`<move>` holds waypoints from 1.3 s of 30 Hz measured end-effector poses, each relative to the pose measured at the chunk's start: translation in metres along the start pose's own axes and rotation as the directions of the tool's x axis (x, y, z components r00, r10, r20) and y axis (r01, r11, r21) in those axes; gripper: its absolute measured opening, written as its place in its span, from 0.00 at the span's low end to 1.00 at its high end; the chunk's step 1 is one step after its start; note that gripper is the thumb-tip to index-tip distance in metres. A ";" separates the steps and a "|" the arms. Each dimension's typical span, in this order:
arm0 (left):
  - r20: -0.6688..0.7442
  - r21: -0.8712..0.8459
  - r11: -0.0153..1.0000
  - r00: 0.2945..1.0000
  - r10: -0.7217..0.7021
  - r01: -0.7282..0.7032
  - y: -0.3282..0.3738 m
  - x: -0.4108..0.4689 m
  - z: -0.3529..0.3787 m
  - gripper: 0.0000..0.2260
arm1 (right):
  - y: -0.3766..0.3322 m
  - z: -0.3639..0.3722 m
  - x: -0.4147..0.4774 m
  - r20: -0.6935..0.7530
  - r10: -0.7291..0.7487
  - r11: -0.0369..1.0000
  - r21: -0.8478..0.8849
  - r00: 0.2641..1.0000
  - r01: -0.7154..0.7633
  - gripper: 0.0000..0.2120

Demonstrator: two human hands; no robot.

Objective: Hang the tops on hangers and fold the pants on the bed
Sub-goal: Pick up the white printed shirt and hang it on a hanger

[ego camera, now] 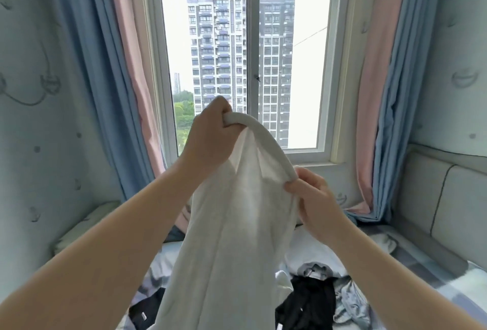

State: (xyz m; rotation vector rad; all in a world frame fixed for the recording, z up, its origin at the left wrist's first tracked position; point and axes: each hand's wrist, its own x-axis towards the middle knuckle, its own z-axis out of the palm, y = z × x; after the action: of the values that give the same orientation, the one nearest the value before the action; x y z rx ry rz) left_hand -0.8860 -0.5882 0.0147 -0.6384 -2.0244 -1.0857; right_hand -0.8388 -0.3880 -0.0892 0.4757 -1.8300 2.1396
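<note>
The white garment (232,224) occupies the centre of the frame, held up in front of the window (253,66) and hanging in long vertical folds to the bottom edge. Material: thin, light-coloured knit, partly translucent against the daylight. Its top edge ends in a thicker ribbed band (266,139), off-white, which arcs from upper centre down toward centre right. The left hand (208,137), at upper centre, is clenched round the upper end of the band. The right hand (313,197), lower and at centre right, pinches the lower end of the band between thumb and curled fingers. Below the garment, along the lower part of the frame, the bed (434,271) carries a black garment (308,300) at lower centre right, a grey-blue garment (350,303) just beside it, and a second black item (147,308) at lower left. That item bears a small white tag (143,315); its print is too small to read.
</note>
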 end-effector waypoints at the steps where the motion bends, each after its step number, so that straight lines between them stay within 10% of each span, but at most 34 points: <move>1: 0.005 0.004 1.000 1.000 -0.009 0.008 0.000 0.001 0.003 0.16 | -0.004 -0.007 0.002 0.003 0.014 0.998 0.065 1.000 -0.014 0.09; 16: 0.179 0.035 0.999 0.984 -0.021 0.015 0.068 -0.019 0.104 0.06 | -0.037 -0.140 0.007 0.101 -0.078 0.944 -0.313 0.992 0.106 0.14; 29: 0.073 -0.041 0.974 0.973 -0.220 0.224 0.087 -0.062 0.195 0.05 | 0.088 -0.358 -0.064 -0.077 0.406 0.432 -0.862 0.911 -0.265 0.10; 39: 0.340 -0.017 0.896 0.845 -0.413 0.445 0.078 -0.101 0.272 0.09 | 0.048 -0.345 -0.069 0.012 0.246 0.687 -0.707 0.969 -0.165 0.14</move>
State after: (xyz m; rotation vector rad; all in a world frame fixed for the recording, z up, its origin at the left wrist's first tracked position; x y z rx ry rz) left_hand -0.8713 -0.3243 -0.1283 -0.4393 -2.4985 -1.4187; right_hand -0.8180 -0.0550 -0.2100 0.1960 -2.6650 1.3389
